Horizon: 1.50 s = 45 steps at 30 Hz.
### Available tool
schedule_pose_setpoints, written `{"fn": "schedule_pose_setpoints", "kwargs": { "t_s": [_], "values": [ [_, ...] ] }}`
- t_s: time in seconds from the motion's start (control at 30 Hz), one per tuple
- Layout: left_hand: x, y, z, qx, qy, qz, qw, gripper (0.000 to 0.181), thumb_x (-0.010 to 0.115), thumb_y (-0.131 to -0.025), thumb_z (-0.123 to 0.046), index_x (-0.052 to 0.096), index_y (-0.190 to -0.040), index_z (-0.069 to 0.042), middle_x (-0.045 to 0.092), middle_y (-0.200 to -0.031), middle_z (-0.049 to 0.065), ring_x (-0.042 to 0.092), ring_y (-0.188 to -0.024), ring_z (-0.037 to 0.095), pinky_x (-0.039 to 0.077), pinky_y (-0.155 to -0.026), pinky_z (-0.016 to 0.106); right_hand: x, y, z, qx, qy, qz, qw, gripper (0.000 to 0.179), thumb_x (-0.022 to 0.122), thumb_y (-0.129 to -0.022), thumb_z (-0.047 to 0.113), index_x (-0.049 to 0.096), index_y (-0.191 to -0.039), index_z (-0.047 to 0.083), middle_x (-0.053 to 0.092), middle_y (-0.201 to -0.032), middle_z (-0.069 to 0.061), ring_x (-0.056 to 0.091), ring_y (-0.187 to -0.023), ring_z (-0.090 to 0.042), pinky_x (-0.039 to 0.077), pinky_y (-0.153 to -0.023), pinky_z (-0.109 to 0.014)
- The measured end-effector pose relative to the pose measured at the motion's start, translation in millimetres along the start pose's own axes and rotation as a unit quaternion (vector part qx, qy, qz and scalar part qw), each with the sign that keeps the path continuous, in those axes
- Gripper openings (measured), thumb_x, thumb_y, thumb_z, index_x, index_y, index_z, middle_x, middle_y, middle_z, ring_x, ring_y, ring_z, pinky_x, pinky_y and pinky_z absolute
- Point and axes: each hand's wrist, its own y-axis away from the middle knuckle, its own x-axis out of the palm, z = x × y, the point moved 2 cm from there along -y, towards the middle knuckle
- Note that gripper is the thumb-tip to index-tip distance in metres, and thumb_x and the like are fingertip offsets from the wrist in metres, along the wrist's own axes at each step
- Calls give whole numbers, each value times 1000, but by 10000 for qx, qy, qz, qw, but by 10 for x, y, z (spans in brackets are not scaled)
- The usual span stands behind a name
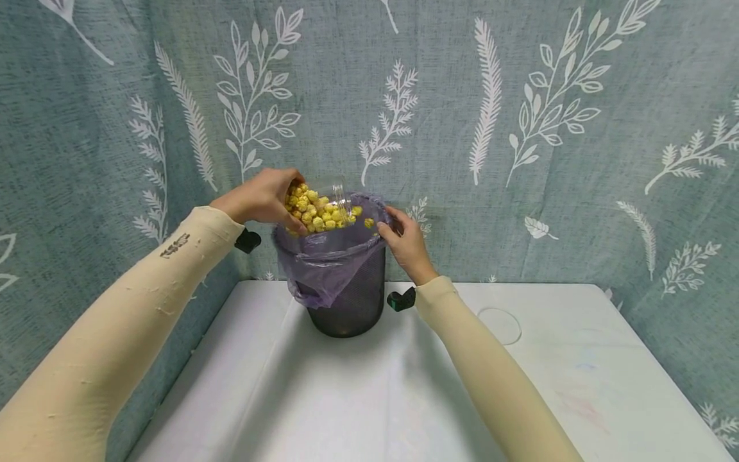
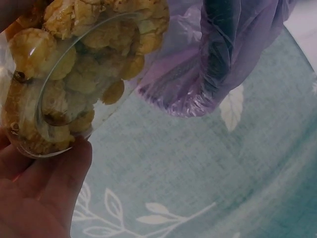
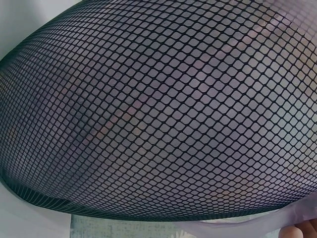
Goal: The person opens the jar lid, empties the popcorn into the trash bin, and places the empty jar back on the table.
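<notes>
Evidently, the left hand (image 1: 262, 197) grips the clear jar (image 1: 327, 188) near its base, fingers and thumb curled round it, and holds it tipped almost on its side above the left of the bin (image 1: 353, 308). That slant probably lets the popcorn (image 1: 316, 215) slide out, for the mouth faces the bin's opening and a few pieces are loose over it. The right hand (image 1: 407, 244) pinches the bin's right rim (some fingers are hidden behind it), most likely for steadiness. A thin purple liner (image 1: 331, 277) folds over the bin's rim, presumably to stay put, and the white surface (image 1: 323, 398) beneath the bin carries its weight. The jar is see-through, ridged at the neck and well filled; the popcorn is round, knobbly and yellow, browner in the left wrist view.
</notes>
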Motion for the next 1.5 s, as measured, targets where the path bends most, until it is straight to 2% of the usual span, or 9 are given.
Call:
{"fn": "schedule_pose_setpoints", "kwargs": {
  "t_s": [0.3,0.6,0.73,1.03,1.3,1.5],
  "values": [
    [24,4,-38,119,-10,-21,9999,91,98,-75,-25,48,-145,4,55,-140,24,55,-126,41,48,-105,58,-4,6,2,-44,-48,2,10000,53,60,-108,16,45,-156,-4,47,-157,-23,48,-145,-34,40,-119,-44],
    [38,-19,-49,122,-32,67,9999,90,97,-76,-23,47,-146,4,53,-144,24,53,-129,42,47,-106,59,-3,5,-7,-56,117,-95,9999,53,60,-107,15,46,-155,-4,49,-156,-22,49,-145,-33,41,-118,-41],
    [47,-32,-49,202,-62,47,9998,84,98,-75,-23,52,-141,1,57,-137,21,56,-124,39,49,-102,57,1,5,-3,-50,99,-78,9999,53,59,-108,15,45,-155,-4,49,-157,-22,48,-145,-33,42,-118,-40],
    [67,-41,-62,485,-166,-59,9987,81,99,-72,-20,56,-137,2,61,-134,22,59,-120,38,51,-100,56,-3,5,-10,-104,36,-103,9999,52,60,-108,13,46,-154,-5,49,-156,-23,49,-145,-33,42,-117,-41],
    [69,-45,-72,502,-267,30,9984,92,100,-71,-22,51,-144,5,55,-147,26,52,-133,44,46,-109,59,-8,2,-14,-64,-88,-27,9999,52,59,-108,14,46,-155,-4,46,-159,-22,45,-148,-33,39,-119,-42],
    [63,-45,-94,504,-292,108,9982,97,101,-69,-21,49,-146,5,54,-149,27,51,-134,45,46,-108,59,-1,0,-4,-61,-8,-83,9999,52,60,-107,12,46,-154,-6,48,-157,-22,47,-147,-32,41,-118,-40]
  ]
}}
